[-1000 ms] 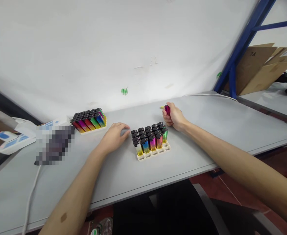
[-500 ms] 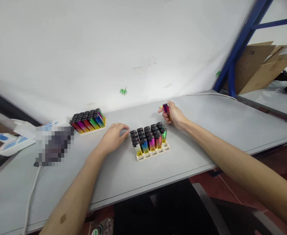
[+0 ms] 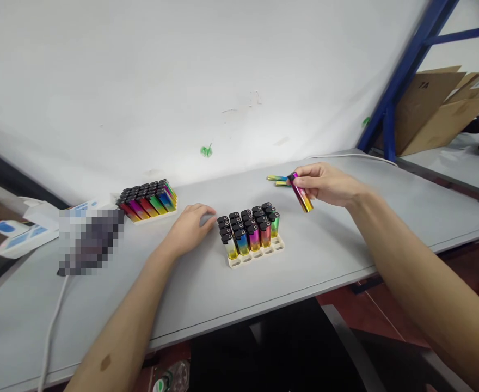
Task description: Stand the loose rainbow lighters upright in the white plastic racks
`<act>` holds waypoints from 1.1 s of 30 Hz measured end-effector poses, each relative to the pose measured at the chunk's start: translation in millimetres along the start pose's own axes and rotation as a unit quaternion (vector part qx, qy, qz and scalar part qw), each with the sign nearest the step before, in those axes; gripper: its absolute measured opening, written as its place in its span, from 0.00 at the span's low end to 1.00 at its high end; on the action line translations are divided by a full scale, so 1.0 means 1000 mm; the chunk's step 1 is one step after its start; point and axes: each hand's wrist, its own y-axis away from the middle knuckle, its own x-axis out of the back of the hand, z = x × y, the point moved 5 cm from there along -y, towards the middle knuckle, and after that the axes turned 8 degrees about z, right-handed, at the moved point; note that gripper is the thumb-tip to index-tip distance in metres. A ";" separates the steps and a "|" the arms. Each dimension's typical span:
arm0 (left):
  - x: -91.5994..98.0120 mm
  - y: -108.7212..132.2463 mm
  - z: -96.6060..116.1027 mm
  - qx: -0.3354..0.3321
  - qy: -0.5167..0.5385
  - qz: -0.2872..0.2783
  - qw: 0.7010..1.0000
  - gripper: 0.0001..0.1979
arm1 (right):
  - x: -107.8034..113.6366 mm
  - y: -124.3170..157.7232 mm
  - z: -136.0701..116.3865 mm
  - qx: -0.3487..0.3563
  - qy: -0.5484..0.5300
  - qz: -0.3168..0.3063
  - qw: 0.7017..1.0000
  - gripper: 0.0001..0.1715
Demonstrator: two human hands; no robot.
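Between the thumb and fingers of my right hand (image 3: 323,184) is a lighter (image 3: 300,193), shiny purple fading to yellow, black top up and tilted. Just left of that hand, loose lighters (image 3: 276,178) with yellow and blue-green bodies lie on the table, partly behind the held one. A cream tray (image 3: 257,257) in front holds several upright lighters (image 3: 254,238) with black tops and metallic colours; its nearest row of holes has nothing in it. My left hand (image 3: 192,226) rests on the table at the tray's left side, fingers stretched out, fingertips close to the lighters there.
A second tray (image 3: 158,218), packed with lighters, stands at the back left by the wall. White-and-blue packaging (image 3: 31,234), a blurred-out dark object (image 3: 90,245) and a white cable (image 3: 54,326) are on the left. Cardboard boxes (image 3: 447,114) sit beyond a blue frame (image 3: 403,71).
My right hand has moved right and turned, bringing the purple lighter out with its yellow end down. The loose lighters behind now show. My left hand has stayed put.
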 end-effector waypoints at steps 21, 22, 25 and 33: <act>0.001 0.000 0.001 0.022 -0.001 0.000 1.000 0.17 | -0.047 0.031 -0.008 0.028 0.191 -0.056 0.980 0.19; 0.001 0.000 0.000 0.023 -0.001 -0.001 1.000 0.17 | -0.047 0.031 -0.008 0.030 0.192 -0.056 0.979 0.19; 0.001 0.000 0.000 0.020 0.001 0.000 1.000 0.16 | -0.046 0.031 -0.007 0.029 0.211 -0.059 0.975 0.19; 0.001 0.000 0.000 0.020 0.001 0.004 1.000 0.16 | -0.049 0.026 0.000 0.021 0.239 -0.043 0.970 0.20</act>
